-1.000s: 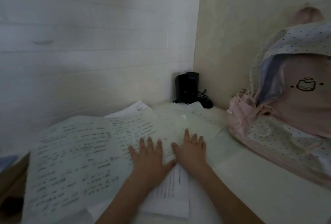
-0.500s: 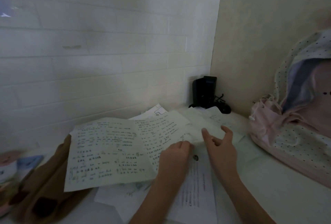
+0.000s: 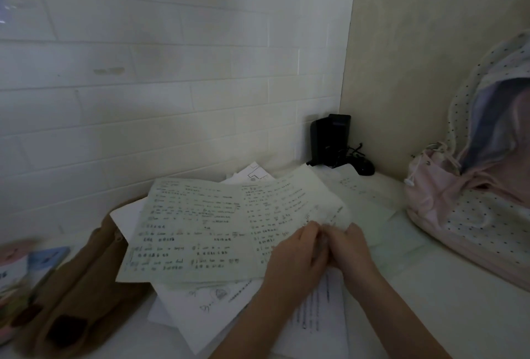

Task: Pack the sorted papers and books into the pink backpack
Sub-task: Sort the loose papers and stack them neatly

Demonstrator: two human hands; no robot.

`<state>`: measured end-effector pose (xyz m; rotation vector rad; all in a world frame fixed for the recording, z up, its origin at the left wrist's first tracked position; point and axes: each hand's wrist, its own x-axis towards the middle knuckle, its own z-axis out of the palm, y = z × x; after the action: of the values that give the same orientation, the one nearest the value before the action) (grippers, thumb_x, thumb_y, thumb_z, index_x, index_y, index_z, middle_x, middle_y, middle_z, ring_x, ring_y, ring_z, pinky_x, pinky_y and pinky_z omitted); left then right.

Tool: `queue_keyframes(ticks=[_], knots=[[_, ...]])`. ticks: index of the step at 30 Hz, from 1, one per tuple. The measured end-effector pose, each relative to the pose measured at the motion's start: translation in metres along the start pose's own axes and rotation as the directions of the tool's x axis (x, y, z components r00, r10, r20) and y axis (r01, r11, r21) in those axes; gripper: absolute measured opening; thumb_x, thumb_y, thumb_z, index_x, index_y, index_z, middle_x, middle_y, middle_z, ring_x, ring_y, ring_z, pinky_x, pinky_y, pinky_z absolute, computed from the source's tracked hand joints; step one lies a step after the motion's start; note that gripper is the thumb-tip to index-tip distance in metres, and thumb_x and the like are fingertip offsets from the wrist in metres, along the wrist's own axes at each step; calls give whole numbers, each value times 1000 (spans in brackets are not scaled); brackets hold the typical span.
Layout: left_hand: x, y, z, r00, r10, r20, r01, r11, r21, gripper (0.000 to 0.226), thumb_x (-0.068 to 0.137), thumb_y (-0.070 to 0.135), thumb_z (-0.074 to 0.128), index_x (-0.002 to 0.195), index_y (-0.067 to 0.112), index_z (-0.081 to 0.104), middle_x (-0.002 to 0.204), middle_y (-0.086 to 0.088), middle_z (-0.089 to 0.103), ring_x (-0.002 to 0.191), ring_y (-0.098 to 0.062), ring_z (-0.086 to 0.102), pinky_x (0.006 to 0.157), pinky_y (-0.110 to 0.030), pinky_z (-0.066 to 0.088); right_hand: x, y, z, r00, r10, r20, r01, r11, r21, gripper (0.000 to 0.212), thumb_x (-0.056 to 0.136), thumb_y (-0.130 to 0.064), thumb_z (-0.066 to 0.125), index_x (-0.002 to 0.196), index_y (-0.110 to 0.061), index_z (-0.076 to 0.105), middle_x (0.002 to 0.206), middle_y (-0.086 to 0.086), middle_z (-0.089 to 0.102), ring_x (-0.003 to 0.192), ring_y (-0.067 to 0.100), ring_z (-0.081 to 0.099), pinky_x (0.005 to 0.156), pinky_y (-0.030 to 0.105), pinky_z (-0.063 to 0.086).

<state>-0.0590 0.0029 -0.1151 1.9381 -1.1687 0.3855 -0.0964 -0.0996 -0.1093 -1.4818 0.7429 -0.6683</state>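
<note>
A large printed worksheet lies spread over a loose pile of white papers on the white desk. My left hand and my right hand meet at the sheet's right edge, and both pinch its lifted, crumpled corner. The pink backpack, with a white dotted flap, stands at the right against the wall. Its opening faces left. Books with colourful covers show blurred at the far left edge.
A brown fabric bag lies at the left, partly under the papers. A black box with a cable stands in the back corner. More sheets lie flat between the pile and the backpack. Walls close the back and right.
Both hands lay flat on the papers a second ago. They have since come together and taken hold of the worksheet's right corner, lifting it. The view has shifted left.
</note>
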Motion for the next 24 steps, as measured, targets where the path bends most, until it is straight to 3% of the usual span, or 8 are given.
queue_keyframes(ticks=[4,7,11,14,17,20,22,24], knots=[[6,-17,-7,936,-139,-322,202,964,171,46,82,43,37,111,14,58,105,-4,66,103,-27,61,102,-44,41,12,-13,-43,864,-318,-391,198,927,-317,22,92,-15,51,101,1,63,95,25,65,93,39,61,78,38,45],[8,-35,-11,848,-509,-144,518,744,422,85,85,63,20,146,5,19,152,-23,25,142,-40,17,114,-55,2,14,-22,-71,755,-477,-450,413,879,-238,21,92,-23,58,76,-9,57,63,13,55,61,25,52,61,32,39],[2,-46,-4,825,-542,161,358,721,594,78,90,64,23,151,19,2,159,-14,-1,145,-36,-8,115,-50,-11,14,-13,-51,775,-596,-210,554,801,-227,27,91,-25,60,65,-30,53,56,-23,48,61,-3,47,59,24,38],[3,-37,-1,857,-426,289,239,827,509,70,82,62,20,147,34,21,159,-3,10,146,-33,-3,117,-45,-7,8,-4,-33,759,-626,177,649,708,-278,33,90,-51,46,119,-38,57,123,-27,53,119,-12,44,102,6,31],[2,-27,-2,899,-340,276,230,902,364,77,69,62,11,132,36,46,147,2,39,144,-26,19,119,-39,4,4,0,-24,831,-520,199,545,832,-101,48,90,-58,34,115,-31,64,125,-18,59,121,-5,49,101,10,35],[2,-28,-2,921,-356,155,348,934,80,55,80,48,24,94,17,67,102,1,65,108,-16,55,113,-38,24,16,2,-32,825,-510,-242,395,828,-397,29,91,-34,48,113,-20,62,120,1,60,119,23,52,97,32,40],[4,-28,-3,915,-400,51,402,916,-14,36,90,30,39,72,4,57,72,-8,58,69,-16,52,85,-32,42,24,2,-48,875,-316,-366,50,812,-581,46,87,-31,58,130,-21,44,136,11,46,126,35,39,99,45,35],[5,-25,-6,908,-420,-8,417,904,-99,35,92,21,46,60,8,39,57,-7,40,53,-14,34,55,-26,29,29,5,-61,935,-117,-334,-126,772,-624,66,84,-34,63,139,-18,29,139,16,43,129,37,35,103,45,31]])
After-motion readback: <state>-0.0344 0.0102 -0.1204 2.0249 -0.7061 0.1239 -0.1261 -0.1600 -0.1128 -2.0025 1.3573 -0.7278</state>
